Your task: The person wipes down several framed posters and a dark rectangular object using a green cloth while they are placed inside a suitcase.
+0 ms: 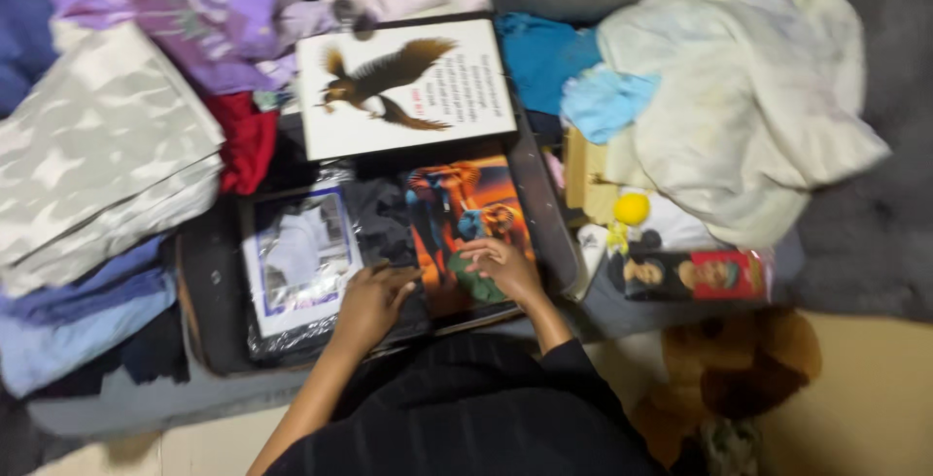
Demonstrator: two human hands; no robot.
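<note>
My left hand [367, 299] and right hand [501, 267] rest open, gripping nothing, on the orange glossy picture book [466, 228] in the dark suitcase [209, 325]; stiff, slick, light, I judge, best pinched at its edges

orange-blue picture book [466, 228] | white board [403, 87] — brown eagle | grey-white patterned cloth [97, 155] | red garment [245, 141] | yellow ball [632, 209]

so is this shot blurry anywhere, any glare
Head view: soft motion blur throughout, so the text on the eagle board is unreadable; the left hand and right hand are smeared; pale glare on the plastic-wrapped packet; light dim and uneven, corners dark.
</note>
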